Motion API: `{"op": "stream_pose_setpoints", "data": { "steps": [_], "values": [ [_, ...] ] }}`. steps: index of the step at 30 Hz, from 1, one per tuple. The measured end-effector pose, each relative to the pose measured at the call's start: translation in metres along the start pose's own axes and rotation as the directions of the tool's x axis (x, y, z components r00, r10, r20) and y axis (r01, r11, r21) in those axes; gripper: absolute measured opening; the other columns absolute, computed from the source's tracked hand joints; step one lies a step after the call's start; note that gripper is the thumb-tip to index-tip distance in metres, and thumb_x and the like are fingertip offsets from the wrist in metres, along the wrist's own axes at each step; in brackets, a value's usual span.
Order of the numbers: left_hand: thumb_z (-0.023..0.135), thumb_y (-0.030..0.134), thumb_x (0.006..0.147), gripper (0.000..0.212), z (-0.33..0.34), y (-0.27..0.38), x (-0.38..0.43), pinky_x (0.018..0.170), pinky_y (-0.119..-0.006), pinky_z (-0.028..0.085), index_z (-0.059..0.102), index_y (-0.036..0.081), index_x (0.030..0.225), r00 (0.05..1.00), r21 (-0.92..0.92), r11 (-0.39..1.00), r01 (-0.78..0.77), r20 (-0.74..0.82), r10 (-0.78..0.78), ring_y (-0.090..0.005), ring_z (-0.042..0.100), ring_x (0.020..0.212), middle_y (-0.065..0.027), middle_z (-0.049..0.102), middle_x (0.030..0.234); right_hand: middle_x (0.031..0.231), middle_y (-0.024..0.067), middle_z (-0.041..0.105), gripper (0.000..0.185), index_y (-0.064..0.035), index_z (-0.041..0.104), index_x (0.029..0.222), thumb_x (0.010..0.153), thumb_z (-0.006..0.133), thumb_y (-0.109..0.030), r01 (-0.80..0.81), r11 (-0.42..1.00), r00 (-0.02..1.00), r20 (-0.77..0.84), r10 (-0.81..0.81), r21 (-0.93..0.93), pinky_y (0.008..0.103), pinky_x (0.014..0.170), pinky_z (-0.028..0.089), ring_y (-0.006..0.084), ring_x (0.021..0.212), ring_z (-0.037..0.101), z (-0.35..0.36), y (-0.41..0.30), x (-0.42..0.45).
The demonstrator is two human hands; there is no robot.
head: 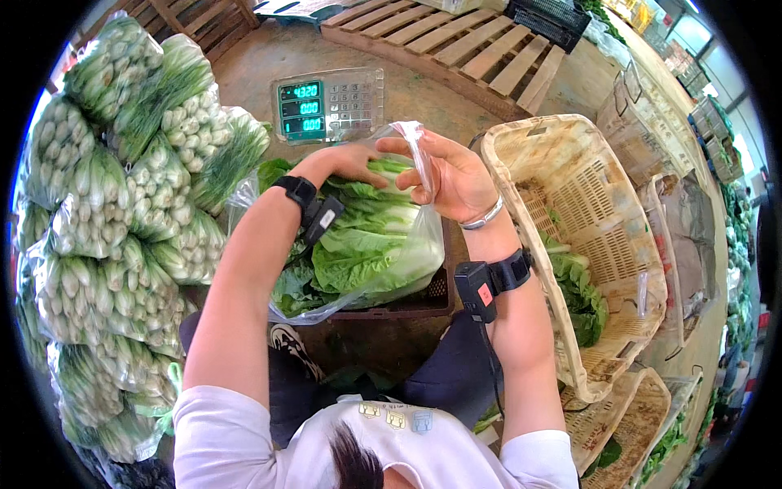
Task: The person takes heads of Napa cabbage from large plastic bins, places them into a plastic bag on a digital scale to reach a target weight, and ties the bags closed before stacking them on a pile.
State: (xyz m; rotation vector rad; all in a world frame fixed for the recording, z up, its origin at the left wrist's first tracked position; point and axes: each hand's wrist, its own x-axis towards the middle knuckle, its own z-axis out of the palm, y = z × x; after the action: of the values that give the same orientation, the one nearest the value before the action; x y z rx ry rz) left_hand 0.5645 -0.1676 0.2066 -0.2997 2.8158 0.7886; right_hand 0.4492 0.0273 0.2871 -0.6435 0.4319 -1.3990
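Before me a clear plastic bag (427, 238) of romaine-like leafy greens (357, 260) lies on a dark plastic crate (449, 287). The pale stalks face right and the leaves left. My left hand (357, 165) rests on the top of the bundle, fingers spread, some of them partly hidden. Near the bag's far right side, my right hand (455, 174) grips a gathered strip of the bag's mouth between thumb and fingers. Just beyond both hands sits a digital scale's display and keypad panel (330, 107) with lit digits.
Bagged green-and-white vegetables (98, 202) are piled high on my left. A dirty cream plastic basket (611, 183) at right holds some loose leaves (577, 293). More baskets (629, 422) stand behind it. A wooden pallet (446, 46) and a black crate (547, 21) lie ahead.
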Motion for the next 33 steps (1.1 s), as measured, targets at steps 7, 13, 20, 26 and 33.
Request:
{"op": "stream_pose_setpoints", "data": {
  "steps": [7,13,20,26,33],
  "values": [
    [0.047,0.071,0.075,0.079,0.027,-0.032,0.025,0.095,-0.039,0.039,0.056,0.006,0.120,0.899,0.097,0.946,0.311,0.293,-0.325,-0.0285,0.051,0.114,-0.0156,0.054,0.123,0.115,0.0215,0.056,0.037,0.0013,0.047,0.116,0.092,0.047,-0.026,0.024,0.999,0.992,-0.123,-0.020,0.028,0.0273,0.052,0.053,0.0280,0.081,0.065,0.005,0.002,0.001],
    [0.059,0.062,0.074,0.074,-0.009,0.051,-0.022,0.096,-0.040,0.037,0.057,0.000,0.113,0.955,0.349,0.889,0.296,-0.142,-0.262,-0.0319,0.051,0.111,-0.0164,0.057,0.117,0.119,0.0219,0.053,0.044,0.0040,0.043,0.124,0.093,0.043,-0.028,0.049,0.998,0.988,-0.146,-0.043,0.041,0.0298,0.061,0.053,0.0256,0.085,0.062,-0.007,-0.004,-0.003],
    [0.054,0.073,0.067,0.102,0.052,0.111,-0.075,0.107,-0.054,0.011,0.026,0.008,0.140,0.981,0.598,0.781,0.180,-0.162,-0.102,-0.0469,0.017,0.131,-0.0257,0.023,0.142,0.101,0.0182,0.061,0.037,0.0021,0.052,0.105,0.091,0.048,-0.032,0.093,0.986,0.984,-0.138,-0.112,-0.136,0.0250,0.052,0.047,0.0211,0.073,0.062,0.009,0.006,0.001],
    [0.055,0.073,0.066,0.100,0.112,0.044,-0.088,0.106,-0.061,0.001,0.017,0.026,0.145,0.964,0.324,0.919,0.226,-0.211,-0.162,-0.0497,0.000,0.134,-0.0255,-0.002,0.148,0.083,0.0135,0.060,0.056,0.0065,0.053,0.095,0.087,0.046,-0.049,0.096,0.986,0.979,-0.192,-0.069,0.134,0.0184,0.043,0.029,0.0100,0.053,0.041,0.049,-0.002,-0.017],
    [0.054,0.075,0.065,0.101,0.118,0.037,-0.078,0.107,-0.058,0.002,0.015,0.026,0.145,0.965,0.246,0.936,0.252,-0.133,-0.224,-0.0489,0.001,0.134,-0.0244,-0.003,0.148,0.081,0.0139,0.059,0.060,0.0098,0.052,0.098,0.089,0.044,-0.049,0.137,0.977,0.969,-0.226,-0.099,0.162,0.0176,0.044,0.030,0.0111,0.054,0.044,0.042,0.001,-0.021]
  ]
}}
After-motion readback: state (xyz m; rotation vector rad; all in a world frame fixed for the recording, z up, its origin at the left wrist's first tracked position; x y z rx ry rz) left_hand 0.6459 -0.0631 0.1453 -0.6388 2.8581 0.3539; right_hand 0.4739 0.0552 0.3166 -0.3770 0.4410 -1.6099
